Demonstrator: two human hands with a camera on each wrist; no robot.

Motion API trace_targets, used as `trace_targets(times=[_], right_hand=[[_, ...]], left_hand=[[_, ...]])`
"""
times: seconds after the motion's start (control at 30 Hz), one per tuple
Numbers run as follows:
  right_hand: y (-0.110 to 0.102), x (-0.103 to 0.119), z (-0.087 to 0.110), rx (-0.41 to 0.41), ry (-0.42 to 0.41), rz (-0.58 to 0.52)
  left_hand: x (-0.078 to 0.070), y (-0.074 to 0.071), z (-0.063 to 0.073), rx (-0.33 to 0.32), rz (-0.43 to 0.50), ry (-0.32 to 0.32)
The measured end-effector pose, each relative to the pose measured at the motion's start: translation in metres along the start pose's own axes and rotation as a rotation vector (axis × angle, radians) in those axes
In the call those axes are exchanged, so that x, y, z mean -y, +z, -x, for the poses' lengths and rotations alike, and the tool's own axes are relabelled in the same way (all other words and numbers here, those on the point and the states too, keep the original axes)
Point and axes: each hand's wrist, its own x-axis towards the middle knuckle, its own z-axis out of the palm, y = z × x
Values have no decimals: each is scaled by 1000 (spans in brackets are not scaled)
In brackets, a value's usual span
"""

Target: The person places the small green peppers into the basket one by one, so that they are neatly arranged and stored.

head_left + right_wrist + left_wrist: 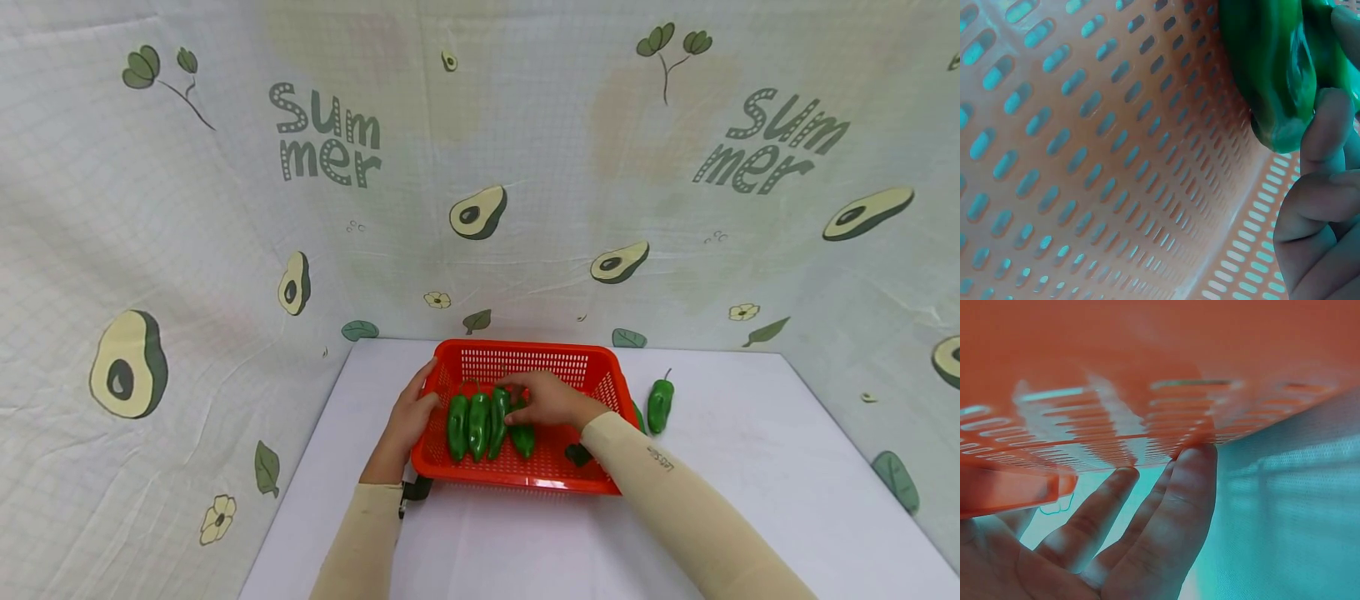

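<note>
Several long green peppers (pixel 478 427) lie side by side in the left part of a red slotted plastic basket (pixel 517 482). With the thumb at its left rim and the fingers against the outside wall, my left hand (pixel 411 417) holds the basket; those fingers (pixel 1166 512) show below the slots in the left wrist view. Inside the basket, my right hand (pixel 551 398) pinches the rightmost green pepper (pixel 525 442) of the row, partly covering it. Close by in the right wrist view are a pepper's rounded end (pixel 1279 81) and the right hand's curled fingers (pixel 1316 206).
Another green pepper (pixel 660 406) lies on the white tabletop (pixel 750 467) right of the basket. A further green piece (pixel 639 417) is mostly hidden behind the basket's right rim. A printed cloth (pixel 555 167) hangs around the table's back and sides.
</note>
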Motion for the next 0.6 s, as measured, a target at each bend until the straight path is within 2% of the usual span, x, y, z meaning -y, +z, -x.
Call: trace_targets(times=[0.33, 0.6], right_hand=[[0, 2, 2, -12, -7, -23], [1, 3, 2, -21, 12, -41]], left_hand=[[1, -1, 0, -1, 0, -5], [1, -1, 0, 12, 21, 24]])
